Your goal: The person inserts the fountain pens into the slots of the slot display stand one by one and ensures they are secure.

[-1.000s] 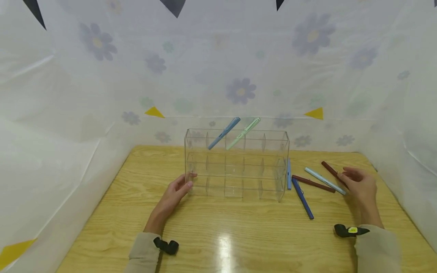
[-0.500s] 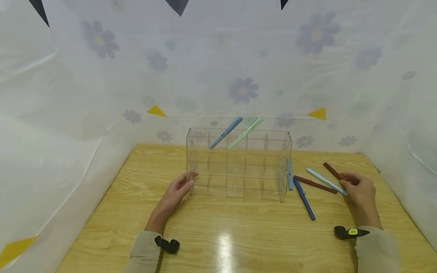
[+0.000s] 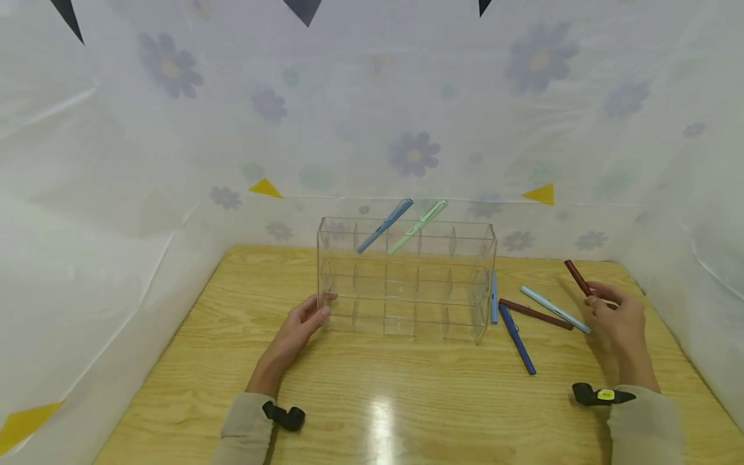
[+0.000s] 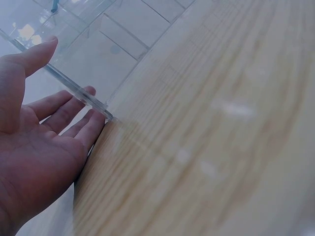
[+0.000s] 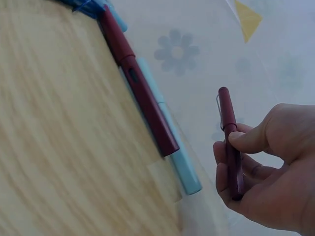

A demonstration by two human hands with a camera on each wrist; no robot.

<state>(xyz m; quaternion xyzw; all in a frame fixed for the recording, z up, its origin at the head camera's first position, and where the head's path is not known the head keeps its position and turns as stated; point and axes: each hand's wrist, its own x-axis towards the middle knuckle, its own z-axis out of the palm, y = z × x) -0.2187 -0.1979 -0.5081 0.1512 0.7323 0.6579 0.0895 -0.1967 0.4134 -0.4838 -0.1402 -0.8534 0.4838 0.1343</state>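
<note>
Head view, left hand [image 3: 299, 329]: there at the left side of the clear rack [image 3: 401, 289], touching it with relaxed, uncurled fingers.
Head view, right hand [image 3: 622, 320]: here's the action, it's pinching a dark red pen [image 3: 577, 278], tilted and up off the wooden table [image 3: 325, 387], well to the right of the rack.
Head view, top row: a steel-blue pen [image 3: 385, 226] and a pale green pen [image 3: 418, 226], both leaning, upper ends above the rim.
Head view, tabletop pens: a blue pen [image 3: 494, 300] just beside the rack's right side, then a second dark red pen [image 3: 536, 314], a light blue pen [image 3: 555, 309] and a dark blue pen [image 3: 517, 339] slanting towards the person.
Left wrist view, fingers: thumb over the rack's edge, fingertips by its bottom corner.
Right wrist view, grip: thumb pressed on the barrel, fingers curled behind, clip end up!
Right wrist view, neighbours: the second dark red pen lies close alongside the light blue one.
</note>
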